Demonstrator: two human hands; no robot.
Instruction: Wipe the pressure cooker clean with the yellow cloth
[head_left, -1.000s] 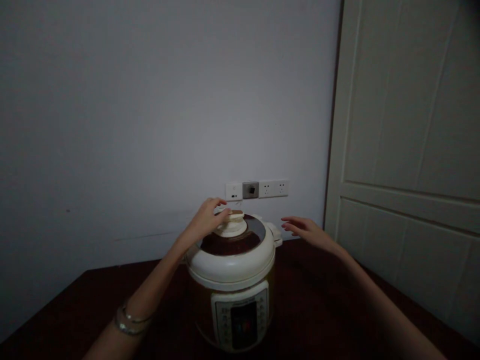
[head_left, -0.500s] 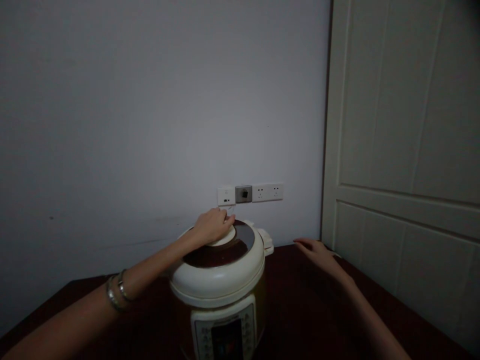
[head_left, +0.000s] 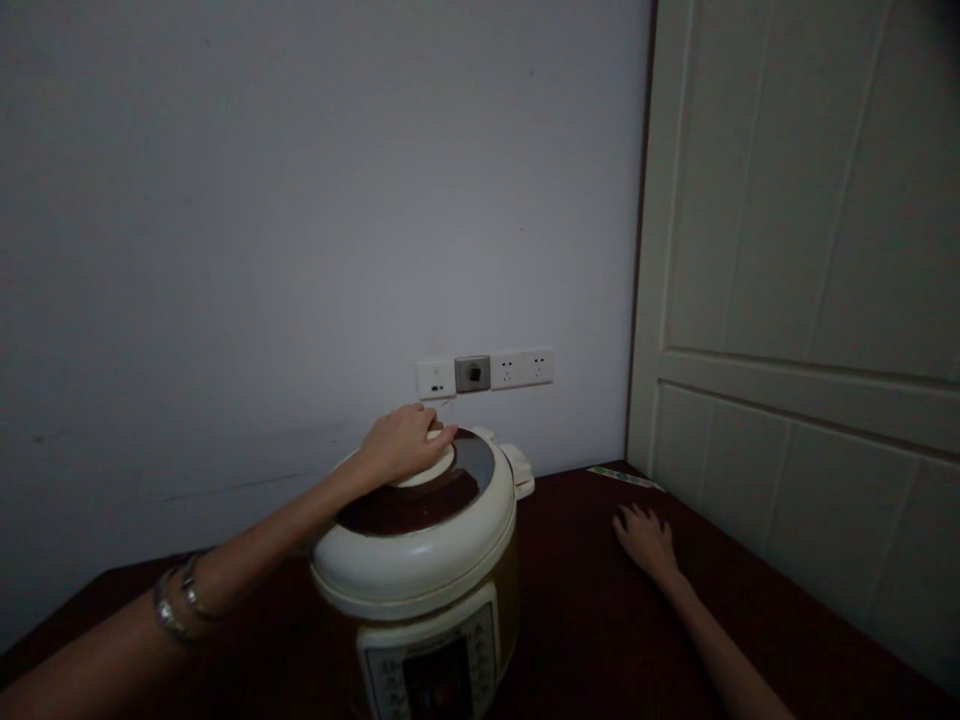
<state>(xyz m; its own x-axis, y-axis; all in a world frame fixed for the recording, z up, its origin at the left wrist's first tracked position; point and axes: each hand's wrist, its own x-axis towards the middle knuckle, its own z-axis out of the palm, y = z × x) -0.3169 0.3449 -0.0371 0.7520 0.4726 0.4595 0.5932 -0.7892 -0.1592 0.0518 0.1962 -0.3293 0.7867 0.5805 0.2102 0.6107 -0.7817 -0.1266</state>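
Observation:
A cream electric pressure cooker [head_left: 420,570] with a dark brown lid top stands on a dark table [head_left: 600,620]. My left hand [head_left: 401,445] is closed over the round cream lid knob [head_left: 435,468] on top of it; bracelets [head_left: 178,600] circle that wrist. My right hand [head_left: 643,538] lies flat on the table to the cooker's right, fingers spread, holding nothing.
A row of wall sockets and a switch [head_left: 486,372] sits on the grey wall just behind the cooker. A cream panelled door [head_left: 810,300] runs along the right side. A small flat strip [head_left: 626,478] lies at the table's far right corner.
My left hand settled from above the knob to gripping it. My right hand dropped from beside the lid down onto the table.

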